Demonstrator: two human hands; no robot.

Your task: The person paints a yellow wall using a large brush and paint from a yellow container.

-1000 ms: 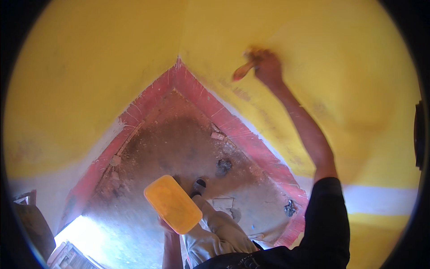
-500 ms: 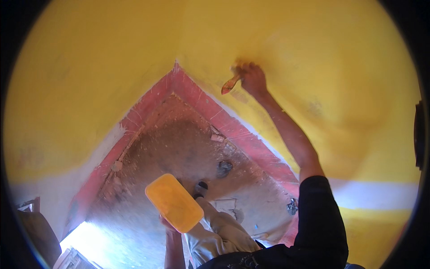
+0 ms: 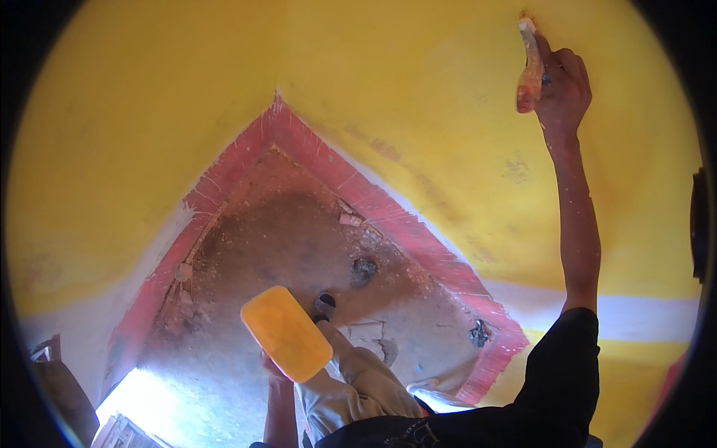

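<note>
My right hand [image 3: 565,93] is raised high to the right, its fingers wrapped round a paintbrush [image 3: 531,75]. The brush points upward, its bristles against the yellow wall [image 3: 418,67] and its reddish handle end hanging down. Low in front of my body, my left hand [image 3: 273,367] grips a rectangular yellow-orange container [image 3: 287,332] by its near side. Most of the left fingers are hidden beneath the container. Its surface looks smooth and yellow-orange; I cannot make out how deep it is.
Pink skirting bands [image 3: 351,183] run down from the wall corner along both walls. On the dusty floor [image 3: 291,239] lie rubble pieces [image 3: 349,219] and a dark crumpled lump [image 3: 364,272]. Bright light falls at lower left near a dark object [image 3: 63,392]. A dark object [image 3: 700,224] sits at the far right.
My right hand has swung up and to the right along the wall with the paintbrush, my arm now stretched out. The container in my left hand has hardly moved.
</note>
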